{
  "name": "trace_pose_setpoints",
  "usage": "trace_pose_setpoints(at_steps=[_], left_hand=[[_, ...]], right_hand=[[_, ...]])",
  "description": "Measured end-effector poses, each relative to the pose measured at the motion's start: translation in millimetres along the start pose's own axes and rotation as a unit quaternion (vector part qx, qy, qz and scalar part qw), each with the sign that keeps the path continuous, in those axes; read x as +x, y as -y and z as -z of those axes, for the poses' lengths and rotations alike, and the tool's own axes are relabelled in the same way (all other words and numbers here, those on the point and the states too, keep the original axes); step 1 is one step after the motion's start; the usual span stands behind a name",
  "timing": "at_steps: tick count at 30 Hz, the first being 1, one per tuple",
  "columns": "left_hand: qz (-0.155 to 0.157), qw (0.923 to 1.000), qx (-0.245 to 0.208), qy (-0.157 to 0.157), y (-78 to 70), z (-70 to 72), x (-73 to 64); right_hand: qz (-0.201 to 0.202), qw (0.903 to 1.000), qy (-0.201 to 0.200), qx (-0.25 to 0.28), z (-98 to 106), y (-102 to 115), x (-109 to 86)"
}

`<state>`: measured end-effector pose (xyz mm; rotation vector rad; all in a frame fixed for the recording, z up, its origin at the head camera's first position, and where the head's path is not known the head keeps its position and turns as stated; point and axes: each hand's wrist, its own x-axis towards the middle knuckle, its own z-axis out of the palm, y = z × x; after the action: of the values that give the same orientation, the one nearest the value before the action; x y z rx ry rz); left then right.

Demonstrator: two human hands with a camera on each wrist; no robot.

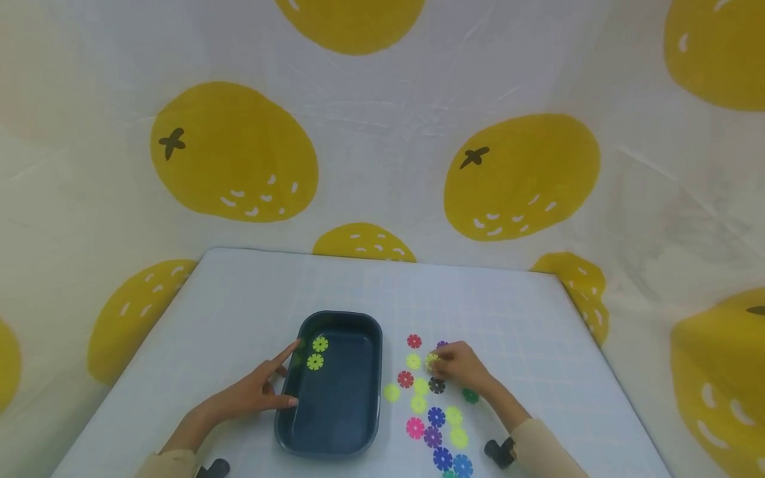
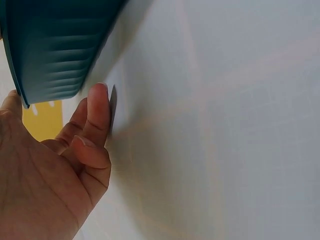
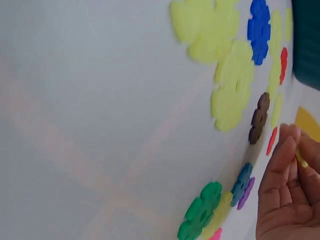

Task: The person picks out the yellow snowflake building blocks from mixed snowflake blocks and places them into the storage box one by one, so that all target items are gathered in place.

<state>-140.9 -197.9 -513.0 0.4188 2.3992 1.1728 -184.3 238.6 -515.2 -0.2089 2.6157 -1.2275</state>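
Observation:
On the white table a dark teal rectangular tray (image 1: 339, 415) holds two yellow-green, flower-shaped plastic discs (image 1: 315, 362). My left hand (image 1: 257, 390) rests at the tray's left side, its index finger stretched to the rim and its thumb lying over the edge. In the left wrist view the other fingers (image 2: 98, 112) are loosely bent beside the tray wall. My right hand (image 1: 463, 366) pinches a yellow disc (image 1: 431, 359) between thumb and fingertips, above the loose discs right of the tray. Seen from the right wrist, only that disc's edge (image 3: 301, 159) shows.
Several loose discs lie right of the tray, among them a red one (image 1: 414, 341), a black one (image 1: 437, 385), a pink one (image 1: 415, 428), a blue one (image 1: 463, 465) and a green one (image 3: 200, 212). Behind the table hangs a cloth (image 1: 382, 153) printed with yellow fruit.

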Motion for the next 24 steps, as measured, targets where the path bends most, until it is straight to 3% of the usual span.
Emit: trace_pose_setpoints(at_steps=[3,6,11,17,24], left_hand=[[0.006,1.0000,-0.002,0.000,0.6,0.1,0.4],[0.013,0.9999,-0.002,0.000,1.9,-0.1,1.3],[0.013,0.9999,-0.002,0.001,3.7,-0.1,2.3],[0.005,1.0000,-0.001,0.003,4.5,0.2,2.9],[0.011,0.9999,-0.002,0.002,4.2,0.3,3.3]], right_hand=[[-0.050,0.9932,-0.009,0.105,-2,-1,-1.7],[-0.096,0.9819,-0.027,0.161,-5,1,-4.7],[-0.139,0.9690,-0.043,0.199,-12,3,-10.1],[-0.166,0.9530,-0.032,0.251,-14,5,-13.0],[-0.165,0.9493,-0.024,0.266,-17,3,-14.5]])
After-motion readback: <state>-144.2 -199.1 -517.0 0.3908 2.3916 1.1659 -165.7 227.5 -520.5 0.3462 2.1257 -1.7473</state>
